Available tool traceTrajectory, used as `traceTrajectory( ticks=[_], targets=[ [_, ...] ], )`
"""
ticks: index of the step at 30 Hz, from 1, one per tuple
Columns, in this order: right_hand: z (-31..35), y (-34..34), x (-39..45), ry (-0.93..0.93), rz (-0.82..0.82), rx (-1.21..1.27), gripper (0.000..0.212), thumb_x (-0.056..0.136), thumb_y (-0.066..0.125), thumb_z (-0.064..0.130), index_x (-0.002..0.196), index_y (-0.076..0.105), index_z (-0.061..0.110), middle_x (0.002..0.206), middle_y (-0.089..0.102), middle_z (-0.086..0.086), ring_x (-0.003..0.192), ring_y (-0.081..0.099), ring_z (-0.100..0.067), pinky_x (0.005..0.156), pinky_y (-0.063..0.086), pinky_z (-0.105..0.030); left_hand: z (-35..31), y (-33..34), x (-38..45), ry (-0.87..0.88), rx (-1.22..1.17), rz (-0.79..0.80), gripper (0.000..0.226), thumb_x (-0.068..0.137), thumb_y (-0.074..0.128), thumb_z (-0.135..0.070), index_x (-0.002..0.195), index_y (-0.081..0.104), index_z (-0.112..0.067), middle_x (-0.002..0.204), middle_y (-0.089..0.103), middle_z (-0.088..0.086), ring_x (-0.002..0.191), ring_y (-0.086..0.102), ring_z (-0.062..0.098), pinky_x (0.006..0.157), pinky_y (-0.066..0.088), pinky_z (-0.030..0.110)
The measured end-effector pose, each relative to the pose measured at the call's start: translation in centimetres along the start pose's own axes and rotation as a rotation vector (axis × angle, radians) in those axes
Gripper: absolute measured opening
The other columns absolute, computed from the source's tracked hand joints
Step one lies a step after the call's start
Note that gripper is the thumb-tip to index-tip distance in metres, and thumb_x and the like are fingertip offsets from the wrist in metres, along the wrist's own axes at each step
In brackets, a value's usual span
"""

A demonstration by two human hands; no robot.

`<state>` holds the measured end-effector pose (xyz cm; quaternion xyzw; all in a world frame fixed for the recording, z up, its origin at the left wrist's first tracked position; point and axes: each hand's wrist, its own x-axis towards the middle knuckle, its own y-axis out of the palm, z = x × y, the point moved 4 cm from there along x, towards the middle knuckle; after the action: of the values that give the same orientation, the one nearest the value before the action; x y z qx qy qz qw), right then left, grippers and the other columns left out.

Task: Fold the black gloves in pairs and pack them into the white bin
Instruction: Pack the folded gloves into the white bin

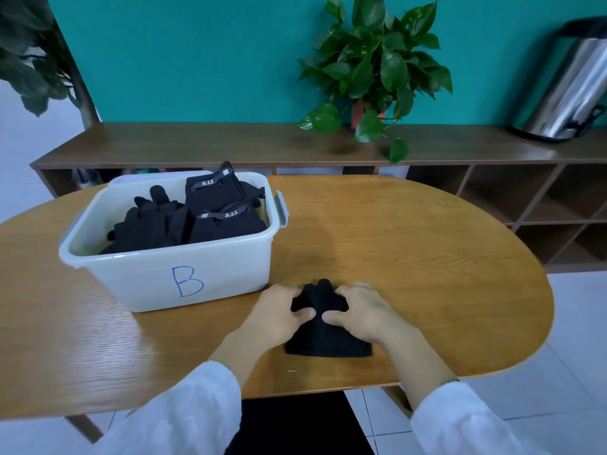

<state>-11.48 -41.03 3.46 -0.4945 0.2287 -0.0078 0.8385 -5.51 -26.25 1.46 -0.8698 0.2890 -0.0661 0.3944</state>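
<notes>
**Last visible pair on the table, bin mostly filled**

At 10 o'clock the bin (157, 277), marked with a blue handwritten "B", already holds several black gloves (184, 218); two bear straps reading "5.11". At 6 o'clock the left hand (279, 311) and right hand (359, 311) each grip one side of a pair (328, 336) lying on the table (427, 257), fingers curled into the cloth. By the look of it, folding this pair and packing it remains; no other loose gloves show.
</notes>
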Motion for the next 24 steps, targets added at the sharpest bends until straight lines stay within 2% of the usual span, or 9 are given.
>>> traceTrajectory(
  ticks=[4, 7, 9, 12, 15, 18, 21, 24],
  targets=[
    [0.0, 0.3, 0.1, -0.004, -0.014, 0.052, 0.061, 0.093, 0.062, 0.04, 0.145, 0.039, 0.02, 0.14, 0.034, -0.002, 0.125, 0.044, -0.025, 0.101, 0.044, -0.04, 0.2, 0.2, 0.4, -0.027, -0.058, 0.001, 0.016, 0.091, 0.067, -0.029, 0.102, 0.065, -0.017, 0.103, 0.067, -0.004, 0.099, 0.06, 0.011, 0.086, 0.049, 0.028],
    [0.1, 0.4, 0.0, -0.019, -0.039, 0.103, 0.058, 0.092, 0.066, 0.034, 0.142, 0.042, 0.019, 0.141, 0.037, -0.003, 0.121, 0.048, -0.024, 0.096, 0.045, -0.035, 0.1, 0.4, 0.4, -0.024, -0.099, -0.02, 0.007, 0.09, 0.068, -0.026, 0.089, 0.062, -0.024, 0.095, 0.066, -0.005, 0.094, 0.06, 0.011, 0.079, 0.046, 0.026],
    [0.2, 0.4, -0.2, -0.028, -0.047, 0.151, 0.057, 0.09, 0.068, 0.03, 0.14, 0.044, 0.017, 0.141, 0.042, -0.004, 0.12, 0.05, -0.023, 0.093, 0.045, -0.032, 0.1, 0.4, 0.4, -0.018, -0.13, -0.037, 0.015, 0.089, 0.069, -0.022, 0.082, 0.058, -0.029, 0.088, 0.064, -0.009, 0.088, 0.059, 0.01, 0.075, 0.043, 0.025],
    [0.0, 0.4, -0.3, -0.029, -0.052, 0.262, 0.051, 0.087, 0.072, 0.024, 0.132, 0.05, 0.017, 0.129, 0.053, -0.004, 0.109, 0.054, -0.02, 0.086, 0.046, -0.03, 0.0, 0.5, 0.2, -0.024, -0.181, -0.037, 0.008, 0.089, 0.069, -0.019, 0.095, 0.065, -0.023, 0.095, 0.067, -0.008, 0.093, 0.061, 0.011, 0.082, 0.048, 0.029],
    [-0.4, 0.5, -0.6, -0.037, -0.065, 0.353, 0.041, 0.083, 0.075, 0.021, 0.12, 0.055, 0.019, 0.114, 0.058, -0.001, 0.099, 0.058, -0.017, 0.078, 0.049, -0.027, -0.3, 0.5, -0.1, -0.025, -0.209, -0.045, 0.018, 0.089, 0.069, -0.019, 0.107, 0.068, -0.019, 0.102, 0.069, -0.007, 0.099, 0.062, 0.011, 0.091, 0.051, 0.034],
    [-0.6, 0.2, -1.1, -0.059, -0.075, 0.389, 0.033, 0.082, 0.076, 0.02, 0.109, 0.057, 0.021, 0.107, 0.06, 0.0, 0.095, 0.06, -0.015, 0.067, 0.046, -0.022, -0.7, 0.3, -0.5, -0.01, -0.216, -0.056, 0.023, 0.089, 0.069, -0.02, 0.111, 0.068, -0.019, 0.105, 0.069, -0.009, 0.101, 0.062, 0.009, 0.093, 0.05, 0.033],
    [-0.6, -1.0, -2.0, -0.078, -0.092, 0.443, 0.029, 0.081, 0.076, 0.018, 0.104, 0.059, 0.021, 0.102, 0.064, -0.003, 0.091, 0.064, -0.016, 0.073, 0.054, -0.029, -1.9, -0.5, -0.8, 0.029, -0.23, -0.08, 0.024, 0.089, 0.07, -0.02, 0.113, 0.068, -0.02, 0.106, 0.068, -0.011, 0.102, 0.061, 0.006, 0.093, 0.05, 0.032],
    [-0.3, -3.3, -3.5, -0.107, -0.127, 0.452, 0.027, 0.081, 0.077, 0.019, 0.102, 0.059, 0.022, 0.099, 0.066, -0.008, 0.088, 0.066, -0.02, 0.072, 0.055, -0.032, -4.1, -1.9, -1.3, 0.091, -0.244, -0.113, 0.026, 0.089, 0.07, -0.021, 0.115, 0.067, -0.021, 0.108, 0.068, -0.012, 0.105, 0.061, 0.006, 0.095, 0.049, 0.032]
  ],
)
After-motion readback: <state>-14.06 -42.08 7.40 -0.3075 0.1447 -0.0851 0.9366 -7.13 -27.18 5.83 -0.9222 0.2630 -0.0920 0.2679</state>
